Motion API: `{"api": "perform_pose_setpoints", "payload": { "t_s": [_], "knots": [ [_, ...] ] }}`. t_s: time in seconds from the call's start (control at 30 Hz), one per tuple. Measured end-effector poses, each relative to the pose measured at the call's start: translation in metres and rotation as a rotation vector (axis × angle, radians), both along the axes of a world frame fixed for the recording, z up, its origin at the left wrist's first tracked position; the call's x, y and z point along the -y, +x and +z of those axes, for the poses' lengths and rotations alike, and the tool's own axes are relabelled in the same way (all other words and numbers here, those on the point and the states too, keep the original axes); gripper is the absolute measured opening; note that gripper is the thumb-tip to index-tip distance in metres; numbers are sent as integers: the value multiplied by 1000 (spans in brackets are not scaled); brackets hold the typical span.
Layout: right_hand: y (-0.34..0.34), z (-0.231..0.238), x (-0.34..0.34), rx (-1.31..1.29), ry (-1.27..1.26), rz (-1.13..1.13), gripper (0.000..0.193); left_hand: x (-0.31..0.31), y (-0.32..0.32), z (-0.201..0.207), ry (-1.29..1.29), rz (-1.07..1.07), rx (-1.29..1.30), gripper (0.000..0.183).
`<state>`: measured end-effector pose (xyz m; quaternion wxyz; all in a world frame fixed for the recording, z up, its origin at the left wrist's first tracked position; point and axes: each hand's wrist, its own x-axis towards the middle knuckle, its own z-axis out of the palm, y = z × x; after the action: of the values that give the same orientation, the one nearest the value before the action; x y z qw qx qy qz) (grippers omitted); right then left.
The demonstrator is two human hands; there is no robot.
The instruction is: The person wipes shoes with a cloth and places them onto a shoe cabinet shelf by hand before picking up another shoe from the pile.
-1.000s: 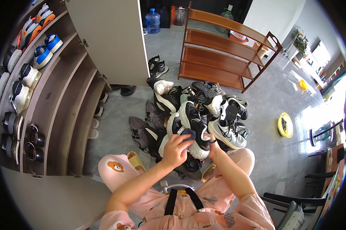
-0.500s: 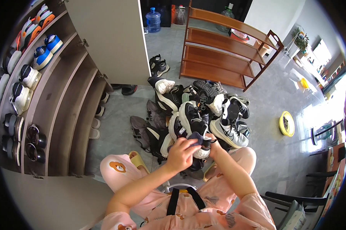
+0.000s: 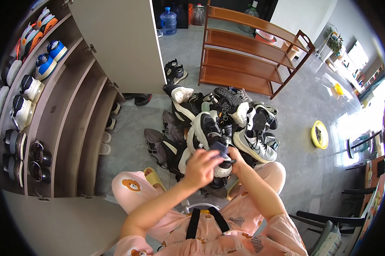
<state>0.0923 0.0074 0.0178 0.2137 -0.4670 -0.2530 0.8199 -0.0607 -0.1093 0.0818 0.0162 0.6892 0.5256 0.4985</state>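
A black-and-white sneaker (image 3: pixel 207 124) is held over a shoe pile, its toe pointing away from me and its heel toward me. My right hand (image 3: pixel 236 161) grips it at the right side of the heel, the fingertips partly hidden behind the shoe. In my left hand (image 3: pixel 201 167), slightly blurred, a dark bluish-grey cloth (image 3: pixel 219 148) is pinched against the shoe's opening. Beneath and around lie several shoes, among them a pale sneaker (image 3: pixel 253 145) to the right and a dark grey shoe (image 3: pixel 154 143) to the left.
At the left stands an open shoe cabinet (image 3: pixel 69 111) with shoes, slippers and sandals on its shelves. Its door (image 3: pixel 120 47) juts out beyond the pile. A brown wooden rack (image 3: pixel 243 40) stands behind the pile. To the right are a yellow basin (image 3: pixel 314 135) and dark chairs (image 3: pixel 328 219).
My left hand has shifted slightly with the cloth, which now sits a little higher at the shoe's opening. The sneaker has tilted slightly; my right hand keeps its hold.
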Motion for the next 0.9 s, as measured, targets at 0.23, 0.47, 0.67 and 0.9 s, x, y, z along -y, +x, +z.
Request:
{"api": "perform_pose_setpoints", "payload": {
  "t_s": [0.23,0.47,0.67,0.9],
  "knots": [
    [2,9,2,-20,-33,63,15,-9,-21,7,27,101,13,34],
    [-4,7,1,5,-110,17,12,5,6,-1,-25,-25,-67,32],
    [12,1,3,-371,-301,144,43,-6,-16,8,10,100,9,39],
    [6,-23,-5,-540,-308,78,48,-2,-14,-8,-145,94,18,34]
  ]
}}
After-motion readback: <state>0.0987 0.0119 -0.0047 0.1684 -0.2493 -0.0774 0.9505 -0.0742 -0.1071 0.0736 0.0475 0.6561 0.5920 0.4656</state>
